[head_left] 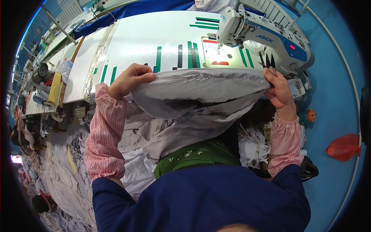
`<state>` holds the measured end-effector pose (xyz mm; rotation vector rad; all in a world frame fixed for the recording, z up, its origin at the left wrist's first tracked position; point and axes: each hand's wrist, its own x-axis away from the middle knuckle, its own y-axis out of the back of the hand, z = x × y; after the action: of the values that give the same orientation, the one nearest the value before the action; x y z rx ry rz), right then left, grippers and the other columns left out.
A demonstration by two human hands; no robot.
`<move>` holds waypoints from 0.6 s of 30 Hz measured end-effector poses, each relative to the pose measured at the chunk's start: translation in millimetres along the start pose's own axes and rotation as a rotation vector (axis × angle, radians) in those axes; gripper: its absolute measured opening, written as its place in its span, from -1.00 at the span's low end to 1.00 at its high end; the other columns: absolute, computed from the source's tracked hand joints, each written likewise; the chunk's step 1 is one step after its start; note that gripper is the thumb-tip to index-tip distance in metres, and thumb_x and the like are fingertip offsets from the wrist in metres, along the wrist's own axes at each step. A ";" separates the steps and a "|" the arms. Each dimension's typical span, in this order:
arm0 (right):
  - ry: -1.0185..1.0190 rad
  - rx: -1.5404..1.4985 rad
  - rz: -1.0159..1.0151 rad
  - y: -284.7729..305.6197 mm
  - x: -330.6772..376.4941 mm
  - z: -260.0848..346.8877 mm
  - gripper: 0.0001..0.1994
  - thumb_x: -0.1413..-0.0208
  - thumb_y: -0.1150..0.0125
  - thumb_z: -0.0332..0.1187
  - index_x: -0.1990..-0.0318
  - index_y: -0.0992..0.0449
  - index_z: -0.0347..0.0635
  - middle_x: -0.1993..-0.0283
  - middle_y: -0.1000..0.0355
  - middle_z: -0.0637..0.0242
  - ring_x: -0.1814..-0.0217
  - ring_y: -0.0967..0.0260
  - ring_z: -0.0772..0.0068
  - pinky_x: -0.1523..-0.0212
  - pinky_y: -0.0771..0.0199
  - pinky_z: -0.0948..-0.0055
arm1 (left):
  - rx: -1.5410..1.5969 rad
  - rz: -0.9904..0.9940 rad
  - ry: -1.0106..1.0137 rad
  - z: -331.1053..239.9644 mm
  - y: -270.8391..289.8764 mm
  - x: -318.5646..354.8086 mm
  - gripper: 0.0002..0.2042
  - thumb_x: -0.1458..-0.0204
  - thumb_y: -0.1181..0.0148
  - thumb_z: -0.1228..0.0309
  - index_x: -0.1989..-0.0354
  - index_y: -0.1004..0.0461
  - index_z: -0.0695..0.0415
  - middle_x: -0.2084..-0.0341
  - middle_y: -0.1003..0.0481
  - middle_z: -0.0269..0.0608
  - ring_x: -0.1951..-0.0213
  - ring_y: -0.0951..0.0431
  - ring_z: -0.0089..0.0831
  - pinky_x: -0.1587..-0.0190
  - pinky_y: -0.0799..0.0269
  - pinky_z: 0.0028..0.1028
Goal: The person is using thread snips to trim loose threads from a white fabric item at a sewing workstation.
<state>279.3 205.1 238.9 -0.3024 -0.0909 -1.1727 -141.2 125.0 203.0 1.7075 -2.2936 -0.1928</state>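
Note:
A grey piece of fabric [193,87] is stretched between my two hands at the front edge of the white sewing table [135,34]. My left hand [133,79] pinches its left end, thumb on top. My right hand [279,87] grips the right end, and small dark-bladed thread snips [270,62] stick up from the same hand. The upper edge looks gathered, and the lower part hangs in folds toward my lap. Beyond the cloth stands a white and blue sewing machine [266,36], its needle area lit.
Green and black tape strips [158,58] are stuck across the tabletop. Piles of pale cloth [62,178] lie at the lower left. White strips [253,147] hang in a bundle near my right forearm. A red plastic bag [343,147] is by the blue surface at right.

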 end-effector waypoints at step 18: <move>0.107 0.070 0.083 -5.2 -47.3 40.5 -0.85 -0.10 -0.12 -0.23 0.41 -0.33 0.00 0.60 -0.20 0.65 0.80 0.12 0.86 0.81 0.16 0.80 | 0.180 -0.138 0.036 26.6 67.8 89.7 -0.90 0.00 -0.11 0.46 0.34 -0.43 0.20 0.48 -0.40 -0.54 0.40 -0.32 -0.76 0.31 -0.21 -0.71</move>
<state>259.6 256.9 267.9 -0.1796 -0.0259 -1.0983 -235.0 58.0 208.2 1.9420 -2.2279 0.0185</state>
